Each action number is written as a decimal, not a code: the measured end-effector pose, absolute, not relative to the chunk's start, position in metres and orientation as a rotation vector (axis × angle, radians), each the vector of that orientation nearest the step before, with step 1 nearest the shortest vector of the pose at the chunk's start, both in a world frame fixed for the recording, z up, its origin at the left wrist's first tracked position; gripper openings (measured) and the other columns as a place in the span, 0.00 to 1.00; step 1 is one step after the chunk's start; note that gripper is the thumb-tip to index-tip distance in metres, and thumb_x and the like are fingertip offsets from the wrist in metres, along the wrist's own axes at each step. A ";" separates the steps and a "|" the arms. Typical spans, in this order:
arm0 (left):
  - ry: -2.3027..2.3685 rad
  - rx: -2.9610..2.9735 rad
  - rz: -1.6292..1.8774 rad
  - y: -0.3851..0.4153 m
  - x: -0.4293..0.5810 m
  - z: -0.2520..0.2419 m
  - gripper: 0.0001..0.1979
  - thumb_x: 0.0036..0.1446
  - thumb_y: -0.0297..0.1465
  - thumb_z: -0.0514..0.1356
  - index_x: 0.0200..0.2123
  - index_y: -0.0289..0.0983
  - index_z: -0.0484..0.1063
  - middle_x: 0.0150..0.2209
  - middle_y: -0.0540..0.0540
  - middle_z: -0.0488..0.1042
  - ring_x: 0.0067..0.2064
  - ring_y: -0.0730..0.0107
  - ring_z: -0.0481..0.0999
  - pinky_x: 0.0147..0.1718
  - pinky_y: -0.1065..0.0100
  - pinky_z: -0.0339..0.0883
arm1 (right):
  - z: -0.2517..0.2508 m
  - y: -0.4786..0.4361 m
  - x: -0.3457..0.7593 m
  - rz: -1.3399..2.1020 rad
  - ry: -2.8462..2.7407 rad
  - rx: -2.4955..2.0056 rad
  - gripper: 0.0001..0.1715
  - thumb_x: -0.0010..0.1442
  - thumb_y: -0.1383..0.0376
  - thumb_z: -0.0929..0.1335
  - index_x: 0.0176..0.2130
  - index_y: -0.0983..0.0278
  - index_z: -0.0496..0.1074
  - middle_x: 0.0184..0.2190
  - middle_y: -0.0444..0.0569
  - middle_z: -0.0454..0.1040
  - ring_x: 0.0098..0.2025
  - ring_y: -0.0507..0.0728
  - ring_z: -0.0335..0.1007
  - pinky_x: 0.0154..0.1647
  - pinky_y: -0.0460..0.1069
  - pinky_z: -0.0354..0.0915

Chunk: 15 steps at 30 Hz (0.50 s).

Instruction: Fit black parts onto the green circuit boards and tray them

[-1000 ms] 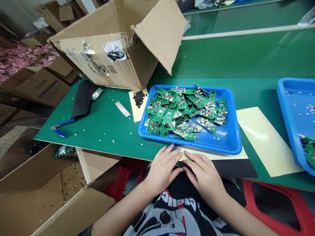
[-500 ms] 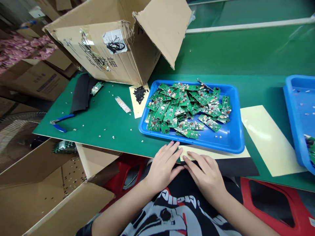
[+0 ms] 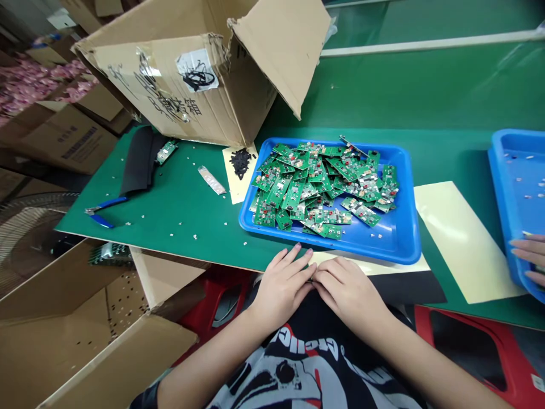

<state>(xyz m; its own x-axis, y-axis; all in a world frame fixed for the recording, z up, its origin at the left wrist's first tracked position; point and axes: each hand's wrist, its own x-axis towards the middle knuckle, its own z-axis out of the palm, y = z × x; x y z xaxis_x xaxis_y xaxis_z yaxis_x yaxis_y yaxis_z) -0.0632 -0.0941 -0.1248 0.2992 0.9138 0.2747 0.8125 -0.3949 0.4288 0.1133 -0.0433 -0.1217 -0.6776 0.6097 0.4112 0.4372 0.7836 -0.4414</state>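
Observation:
My left hand [image 3: 283, 284] lies with its fingers stretched flat on the near edge of the green table [image 3: 179, 210]. My right hand [image 3: 346, 289] is beside it, fingers curled and pinching the left corner of a pale yellow sheet [image 3: 374, 266] with a black layer [image 3: 409, 287] under it. The two hands touch at that corner. The sheet runs under a blue tray [image 3: 400, 250] heaped with several green circuit boards [image 3: 315, 187], just beyond my fingers.
A tipped cardboard box [image 3: 170, 85] stands at the back left. Blue-handled pliers [image 3: 102, 213], a black strip [image 3: 138, 162] and black bits on a card [image 3: 240, 161] lie left. Another person's hand [image 3: 528, 258] touches a second blue tray [image 3: 506, 187] at the right. Open cartons [image 3: 85, 329] sit below.
My right hand's fingers have curled in from flat and now pinch the sheet's corner against my left hand. Another person's hand has appeared at the right tray.

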 end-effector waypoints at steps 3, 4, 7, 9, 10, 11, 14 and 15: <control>1.597 2.374 0.718 -0.094 -0.063 -0.123 0.13 0.65 0.32 0.56 0.49 0.36 0.74 0.53 0.38 0.77 0.61 0.53 0.70 0.55 0.51 0.68 | -0.122 -0.041 0.115 0.499 -2.397 -0.726 0.12 0.64 0.74 0.63 0.32 0.65 0.73 0.29 0.50 0.75 0.30 0.55 0.66 0.35 0.52 0.64; 1.596 2.374 0.713 -0.093 -0.063 -0.122 0.13 0.65 0.32 0.55 0.49 0.36 0.74 0.53 0.38 0.76 0.61 0.53 0.70 0.55 0.51 0.68 | -0.122 -0.041 0.116 0.540 -2.374 -0.718 0.11 0.64 0.73 0.63 0.32 0.65 0.73 0.30 0.50 0.75 0.31 0.55 0.67 0.35 0.52 0.65; 1.600 2.371 0.692 -0.093 -0.062 -0.120 0.13 0.65 0.32 0.55 0.48 0.35 0.75 0.54 0.38 0.76 0.60 0.51 0.70 0.55 0.50 0.68 | -0.119 -0.040 0.121 0.688 -2.255 -0.736 0.08 0.64 0.72 0.64 0.35 0.64 0.72 0.32 0.50 0.75 0.34 0.55 0.69 0.36 0.51 0.67; 1.603 2.382 0.671 -0.093 -0.062 -0.120 0.13 0.64 0.33 0.56 0.48 0.35 0.75 0.55 0.37 0.75 0.60 0.49 0.70 0.54 0.49 0.69 | -0.117 -0.040 0.125 0.794 -2.146 -0.771 0.06 0.63 0.72 0.65 0.36 0.63 0.71 0.32 0.49 0.75 0.35 0.54 0.71 0.37 0.50 0.69; 1.603 2.391 0.659 -0.093 -0.062 -0.120 0.13 0.64 0.33 0.57 0.48 0.35 0.75 0.55 0.37 0.75 0.60 0.49 0.70 0.54 0.49 0.68 | -0.116 -0.040 0.128 0.845 -2.084 -0.791 0.06 0.63 0.72 0.65 0.36 0.63 0.71 0.32 0.49 0.75 0.36 0.54 0.72 0.37 0.50 0.69; 1.603 2.399 0.645 -0.093 -0.063 -0.120 0.13 0.63 0.33 0.58 0.48 0.35 0.75 0.55 0.36 0.74 0.60 0.49 0.70 0.54 0.49 0.68 | -0.115 -0.040 0.131 0.894 -2.019 -0.811 0.06 0.62 0.72 0.65 0.36 0.62 0.71 0.32 0.48 0.75 0.36 0.54 0.73 0.38 0.49 0.70; 1.601 2.420 0.588 -0.091 -0.065 -0.114 0.13 0.62 0.32 0.58 0.48 0.35 0.74 0.55 0.37 0.75 0.60 0.50 0.70 0.55 0.49 0.67 | -0.114 -0.040 0.147 1.004 -1.769 -0.892 0.05 0.62 0.71 0.66 0.36 0.60 0.70 0.33 0.47 0.75 0.38 0.54 0.74 0.39 0.49 0.71; 1.603 2.427 0.565 -0.090 -0.065 -0.110 0.13 0.62 0.33 0.59 0.48 0.35 0.74 0.55 0.37 0.75 0.60 0.49 0.71 0.55 0.48 0.67 | -0.114 -0.040 0.152 1.024 -1.667 -0.927 0.05 0.63 0.70 0.66 0.36 0.60 0.69 0.33 0.46 0.75 0.38 0.53 0.74 0.39 0.49 0.71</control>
